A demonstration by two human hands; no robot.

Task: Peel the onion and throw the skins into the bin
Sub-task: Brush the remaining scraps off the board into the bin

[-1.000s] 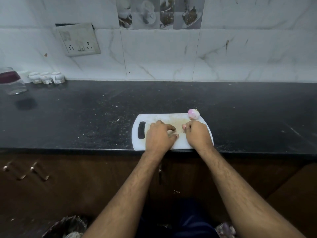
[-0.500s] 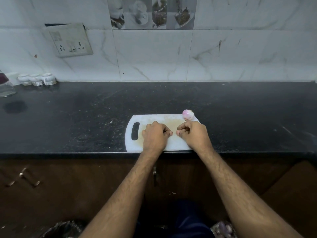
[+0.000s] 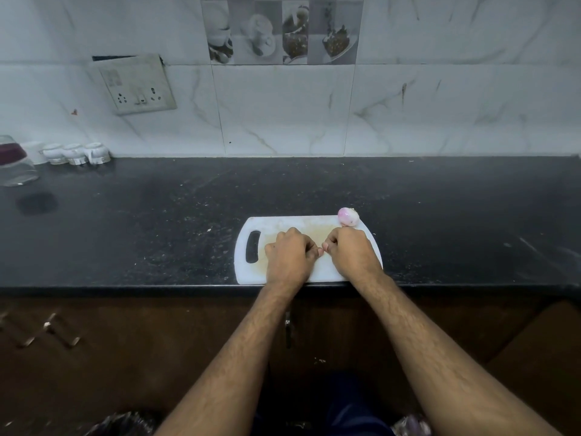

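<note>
A peeled pinkish onion (image 3: 348, 216) sits at the far right corner of the white cutting board (image 3: 248, 272), near the counter's front edge. My left hand (image 3: 289, 256) and my right hand (image 3: 352, 253) both rest on the board with fingers curled under, thumbs almost touching at the middle. No skins show; anything under or inside the fists is hidden. The right hand lies just in front of the onion without touching it. A dark, bag-lined bin (image 3: 125, 423) shows at the bottom left, on the floor.
The black counter (image 3: 157, 221) stretches left and right of the board. Small white cups (image 3: 75, 154) and a glass jar (image 3: 15, 165) stand at the far left against the tiled wall. Brown cabinet doors with handles (image 3: 63, 335) run below. A purplish bag (image 3: 408, 424) lies bottom right.
Both hands have drawn together on the board and their fingers have curled in from a looser spread. The onion has stayed in place.
</note>
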